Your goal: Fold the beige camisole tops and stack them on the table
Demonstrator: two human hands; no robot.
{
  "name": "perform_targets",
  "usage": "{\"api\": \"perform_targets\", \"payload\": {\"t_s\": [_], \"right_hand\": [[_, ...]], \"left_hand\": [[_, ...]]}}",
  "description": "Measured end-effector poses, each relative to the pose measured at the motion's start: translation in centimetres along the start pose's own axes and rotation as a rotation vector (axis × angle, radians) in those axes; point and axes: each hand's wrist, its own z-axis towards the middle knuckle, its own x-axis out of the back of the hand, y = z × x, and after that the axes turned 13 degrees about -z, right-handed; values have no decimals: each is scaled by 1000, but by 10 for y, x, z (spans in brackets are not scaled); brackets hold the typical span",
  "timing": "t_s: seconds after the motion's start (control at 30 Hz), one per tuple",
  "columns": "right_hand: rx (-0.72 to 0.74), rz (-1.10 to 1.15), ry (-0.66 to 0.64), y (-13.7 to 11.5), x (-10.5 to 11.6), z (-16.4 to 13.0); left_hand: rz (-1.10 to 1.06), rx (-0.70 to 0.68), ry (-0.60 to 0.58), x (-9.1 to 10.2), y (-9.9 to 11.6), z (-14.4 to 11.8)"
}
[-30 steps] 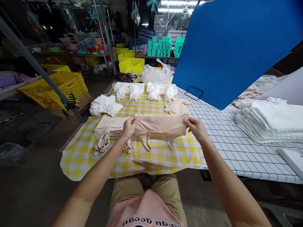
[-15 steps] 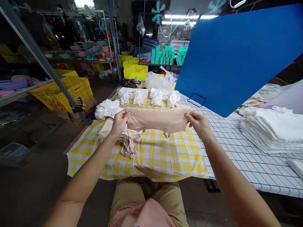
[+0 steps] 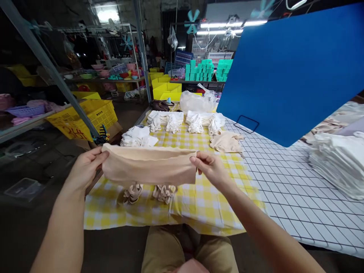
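A: Doing what with the left hand (image 3: 88, 167)?

B: Pinching the left end of a beige garment (image 3: 150, 170) at its upper edge, between thumb and fingers.

A: And with the right hand (image 3: 210, 166)?

B: Likewise pinching, at the right upper corner, with the thumb on the near side.

A: Held where?

B: Stretched wide between the 2 hands, in the air above the near part of a yellow-checked cloth (image 3: 196, 212). Note 2 beige bunches (image 3: 165, 194) just below the lower edge.

A: And farther back?

B: On that same cloth, see 2 folded white stacks (image 3: 165, 117) side by side, with a plastic bag (image 3: 196, 101) behind.

A: Nearer the hands?

B: Beyond the left, find a loose white pile (image 3: 137, 136); beyond the right, a crumpled beige cloth (image 3: 226, 142).

A: To the right?

B: See a tilted blue board (image 3: 284, 76) above a black-lined white cloth (image 3: 298, 197), near a tall white stack (image 3: 335, 165).
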Motion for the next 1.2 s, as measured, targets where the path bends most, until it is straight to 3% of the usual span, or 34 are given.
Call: {"api": "perform_targets", "payload": {"t_s": [0.1, 0.17, 0.27, 0.33, 0.37, 0.5, 0.7, 0.87, 1.0, 1.07, 1.2], "right_hand": [[-18, 58, -73, 5, -23, 5], [-74, 67, -96, 21, -39, 17], [-238, -40, -77, 59, -63, 45], [-315, -121, -46, 88, -78, 63], [-341, -161, -26, 102, -85, 71], [-381, -323, 59, 141, -104, 86], [-387, -495, 77, 160, -103, 94], [-410, -613, 68, 164, -108, 94], [-422, -706, 70, 177, -89, 92], [-438, -780, 113, 187, -60, 96], [-521, -941, 290, 213, 18, 109]], "left_hand": [[51, 173, -40, 23, 1, 12], [91, 246, -63, 29, -9, 30], [195, 256, -96, 26, -45, 65], [379, 220, -127, 18, -78, 89], [540, 188, -126, 14, -95, 98], [733, 141, -71, 6, -140, 120], [930, 92, 2, 11, -150, 130], [1088, 118, 47, -2, -162, 122], [1203, 49, 92, -11, -165, 108], [1241, -76, 126, -12, -163, 102], [1186, -338, 118, -23, -156, 86]]}}
